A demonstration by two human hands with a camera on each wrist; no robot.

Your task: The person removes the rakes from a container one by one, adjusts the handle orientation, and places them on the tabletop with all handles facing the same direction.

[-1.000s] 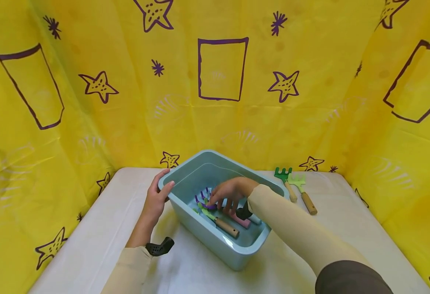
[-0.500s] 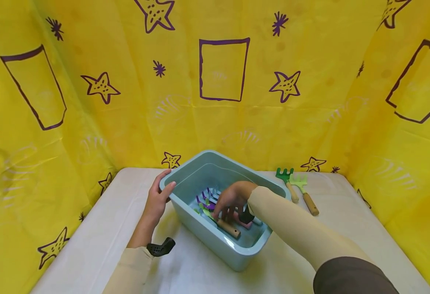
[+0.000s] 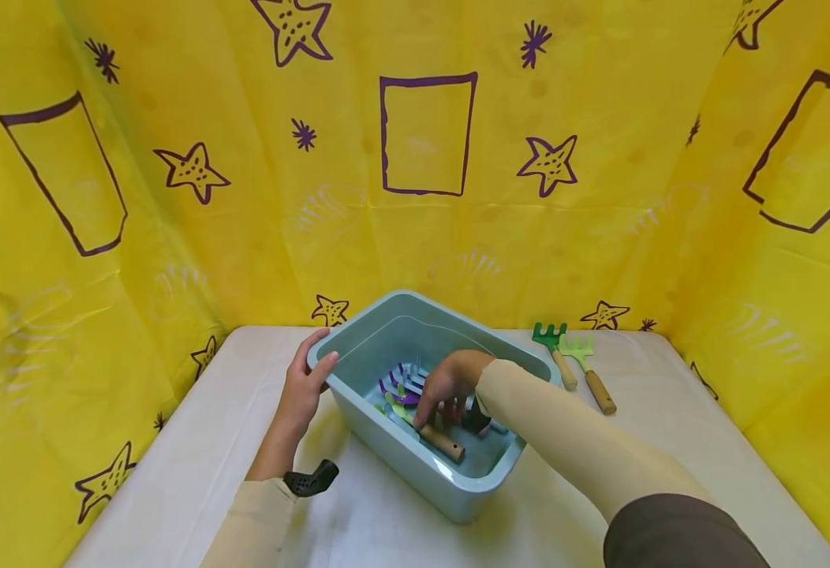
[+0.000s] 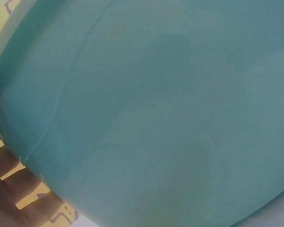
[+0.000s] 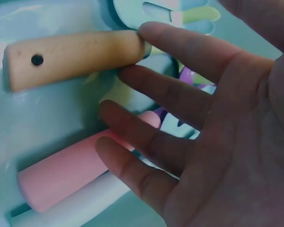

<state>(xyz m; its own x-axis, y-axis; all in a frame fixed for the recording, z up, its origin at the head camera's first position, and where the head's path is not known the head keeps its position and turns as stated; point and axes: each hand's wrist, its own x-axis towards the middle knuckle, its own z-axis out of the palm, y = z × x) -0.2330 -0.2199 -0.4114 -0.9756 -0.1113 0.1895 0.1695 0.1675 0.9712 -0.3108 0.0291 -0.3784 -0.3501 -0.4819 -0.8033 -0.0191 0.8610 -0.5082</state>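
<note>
At the left, the left hand (image 3: 303, 386) grips the corner of the blue-green bin (image 3: 394, 451), thumb over the rim and fingers round the outside. The bin stands at a slant on the white-covered counter (image 3: 202, 430). That hold looks sound; keeping it firm should stop the bin from sliding while the other arm works inside.

Within the bin, purple tines (image 3: 408, 399) lie across those of a light-green fork (image 3: 397, 404), whose stem appears to run to a wooden handle (image 5: 75, 59) pointing toward the near right end. The right hand (image 3: 446, 386) is down over this pile with its fingers spread rather than closed. In the right wrist view the forefinger's tip is at the handle's stem end, seemingly touching it, with the middle finger just beside.

A sensible grip would bring the thumb opposite the forefinger and take the wood partway down, then raise the tool handle first so its head slips free of the purple tines. Beneath the last two fingers lies a pink handle (image 5: 66, 172) with a pale-blue handle (image 5: 80, 205) alongside; these fingers are best lifted clear so neither comes up too.

Right of the bin, a dark-green rake (image 3: 561, 364) and a lime rake (image 3: 592, 379) lie side by side on the counter.
</note>
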